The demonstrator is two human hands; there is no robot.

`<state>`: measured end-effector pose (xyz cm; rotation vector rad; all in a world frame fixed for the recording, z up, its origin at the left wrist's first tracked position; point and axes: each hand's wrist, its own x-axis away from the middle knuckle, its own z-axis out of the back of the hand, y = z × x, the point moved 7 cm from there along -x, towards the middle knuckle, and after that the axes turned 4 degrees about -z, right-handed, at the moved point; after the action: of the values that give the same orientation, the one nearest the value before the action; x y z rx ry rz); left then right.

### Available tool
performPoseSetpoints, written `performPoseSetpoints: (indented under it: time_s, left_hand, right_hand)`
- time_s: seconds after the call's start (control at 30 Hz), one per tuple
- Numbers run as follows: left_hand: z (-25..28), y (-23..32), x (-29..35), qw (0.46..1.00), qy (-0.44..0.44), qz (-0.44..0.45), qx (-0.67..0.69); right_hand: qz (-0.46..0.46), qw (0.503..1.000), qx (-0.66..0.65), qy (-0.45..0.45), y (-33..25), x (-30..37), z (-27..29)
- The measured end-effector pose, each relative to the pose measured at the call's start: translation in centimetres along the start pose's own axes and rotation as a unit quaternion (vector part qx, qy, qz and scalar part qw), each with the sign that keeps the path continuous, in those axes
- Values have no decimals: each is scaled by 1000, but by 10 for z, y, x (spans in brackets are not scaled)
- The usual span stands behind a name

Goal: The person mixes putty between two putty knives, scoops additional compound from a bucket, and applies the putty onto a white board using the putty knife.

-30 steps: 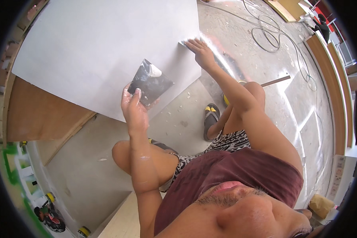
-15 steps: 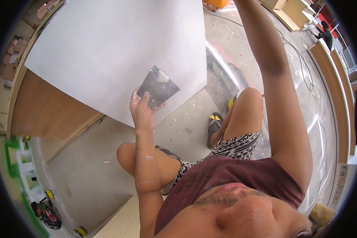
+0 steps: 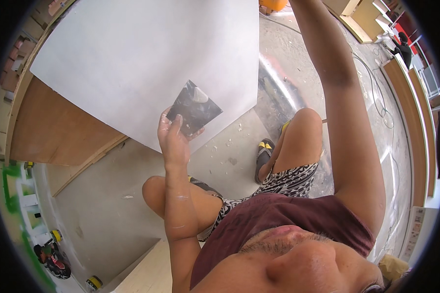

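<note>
My left hand (image 3: 173,136) is closed on a thin, dark, square plate (image 3: 189,110). The thumb lies on its upper face and the other fingers pass beneath. A dab of pale paste (image 3: 200,95) sits near the plate's far corner, and white smears mark the rest of it. White residue also streaks my fingers and forearm. Beyond the plate spreads a large white panel (image 3: 146,53) with smooth surfaces and angled edges. My right arm (image 3: 340,88) stretches up past the top edge of the picture, so the right hand and anything in it are out of sight.
A brown wooden board (image 3: 58,129) lies along the panel's left side. Pale scraps dot the grey floor (image 3: 107,205) by my sandals. Cables (image 3: 374,83) run at the right, beside long wooden units (image 3: 408,112). A person in dark clothes (image 3: 402,49) is far right.
The view has shifted slightly, so the panel's right edge lies a little further right. My left hand still holds the plate in nearly the same place, and my right arm stays stretched out.
</note>
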<state>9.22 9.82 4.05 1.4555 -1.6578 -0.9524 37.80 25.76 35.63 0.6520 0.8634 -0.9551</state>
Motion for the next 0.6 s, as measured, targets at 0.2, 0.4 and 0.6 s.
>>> performPoseSetpoints:
  time_s: [0.2, 0.4, 0.6]
  left_hand:
    - [5, 1, 3, 1000, 6, 2, 2]
    - [11, 0, 5, 1000, 27, 7, -6]
    - [20, -1, 6, 999, 32, 4, -1]
  right_hand:
    - [-137, 990, 16, -27, -7, 18, -7]
    - [-70, 996, 31, 44, -17, 94, -37]
    - [-67, 996, 43, 25, -37, 205, -86]
